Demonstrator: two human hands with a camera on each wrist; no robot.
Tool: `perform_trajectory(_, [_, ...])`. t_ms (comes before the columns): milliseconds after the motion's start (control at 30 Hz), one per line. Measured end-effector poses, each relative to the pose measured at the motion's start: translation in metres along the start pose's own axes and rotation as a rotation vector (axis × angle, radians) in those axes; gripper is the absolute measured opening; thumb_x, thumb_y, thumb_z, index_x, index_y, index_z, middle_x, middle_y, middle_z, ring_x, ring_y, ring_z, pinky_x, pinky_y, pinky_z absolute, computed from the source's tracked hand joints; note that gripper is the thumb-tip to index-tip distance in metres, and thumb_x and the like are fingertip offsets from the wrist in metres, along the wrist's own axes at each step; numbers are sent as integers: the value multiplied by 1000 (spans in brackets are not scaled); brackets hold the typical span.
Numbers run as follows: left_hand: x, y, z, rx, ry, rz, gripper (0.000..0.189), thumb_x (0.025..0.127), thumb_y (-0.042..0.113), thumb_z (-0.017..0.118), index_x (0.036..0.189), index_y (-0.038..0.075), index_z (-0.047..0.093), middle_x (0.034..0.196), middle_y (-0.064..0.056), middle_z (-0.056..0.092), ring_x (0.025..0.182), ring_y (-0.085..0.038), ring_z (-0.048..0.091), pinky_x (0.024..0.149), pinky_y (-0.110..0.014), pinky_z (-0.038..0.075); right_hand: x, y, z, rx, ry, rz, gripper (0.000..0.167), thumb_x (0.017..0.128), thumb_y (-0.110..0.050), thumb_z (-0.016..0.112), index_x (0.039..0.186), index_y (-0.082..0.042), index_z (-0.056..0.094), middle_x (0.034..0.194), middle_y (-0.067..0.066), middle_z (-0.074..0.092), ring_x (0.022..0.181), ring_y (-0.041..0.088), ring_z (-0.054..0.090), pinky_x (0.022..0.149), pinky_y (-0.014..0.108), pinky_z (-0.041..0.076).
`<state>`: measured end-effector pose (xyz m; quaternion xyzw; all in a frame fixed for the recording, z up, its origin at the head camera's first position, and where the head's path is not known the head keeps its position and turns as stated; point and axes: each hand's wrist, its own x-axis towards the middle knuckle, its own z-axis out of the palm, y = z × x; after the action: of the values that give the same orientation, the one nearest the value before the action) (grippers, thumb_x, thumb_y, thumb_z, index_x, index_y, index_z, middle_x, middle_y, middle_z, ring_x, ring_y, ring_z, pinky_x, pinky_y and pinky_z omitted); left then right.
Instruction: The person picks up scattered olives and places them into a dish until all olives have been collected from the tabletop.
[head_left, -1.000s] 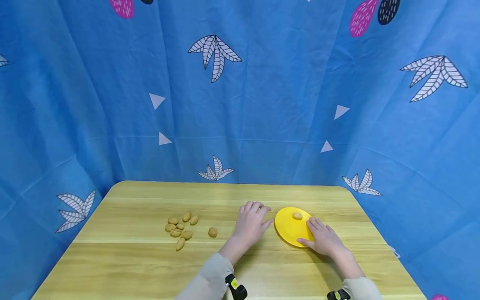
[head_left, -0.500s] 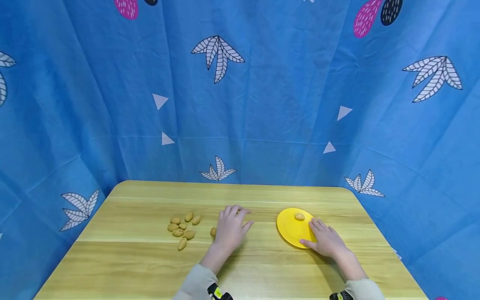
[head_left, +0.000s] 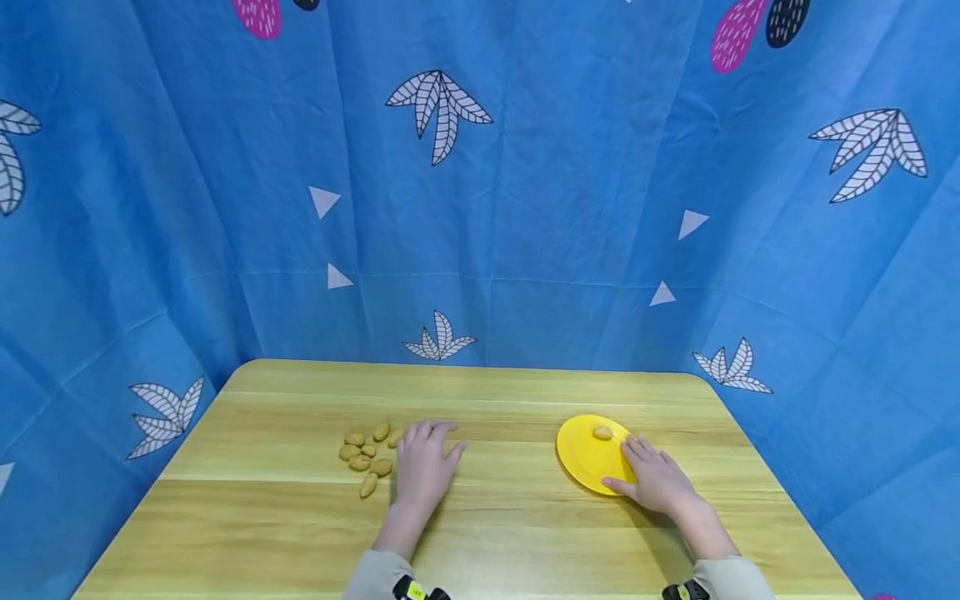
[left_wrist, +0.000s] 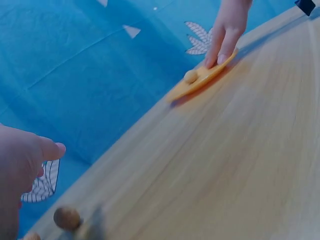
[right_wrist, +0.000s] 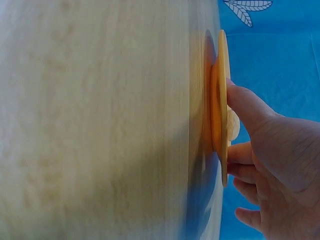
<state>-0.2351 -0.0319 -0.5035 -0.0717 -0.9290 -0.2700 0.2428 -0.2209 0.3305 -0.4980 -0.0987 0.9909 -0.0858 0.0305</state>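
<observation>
A yellow plate (head_left: 581, 457) lies on the right side of the wooden table, with one tan oval nut (head_left: 603, 432) on it near the far rim. My right hand (head_left: 656, 475) rests on the plate's right edge, fingers and thumb spread over its upper face. Left of the plate, my left hand (head_left: 423, 468) hovers palm down with its fingers loosely bent and the thumb held apart. Several similar nuts (head_left: 360, 462) lie in a loose group just left of that hand. In the left wrist view, a blurred nut (left_wrist: 67, 218) lies below the fingers.
The wooden table (head_left: 510, 542) has rounded far corners. A blue patterned cloth (head_left: 480, 208) hangs behind it and along both sides.
My left hand has moved left, from beside the plate to the nut group, and now covers the lone nut that lay apart. My right hand stays on the plate.
</observation>
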Motion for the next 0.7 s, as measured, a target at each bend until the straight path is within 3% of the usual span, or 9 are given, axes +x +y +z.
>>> perform_trajectory(333, [-13,-23,0,-1,-16,-83,28,85,25,74,111,16,71,111,-7,68,108,-30,57,87,-47,44,-2,-2,-2,8,-2,2,87,89,-55,60,140,12,41,149,33,36,139,50,31,110,65,26])
perform_trajectory(700, [-18,-28,1,47,-56,-102,30,83,26,74,110,14,72,112,-9,69,103,-31,57,82,-45,42,0,-1,-1,-1,-4,-1,86,89,-55,59,141,11,40,149,32,36,139,50,31,110,65,26])
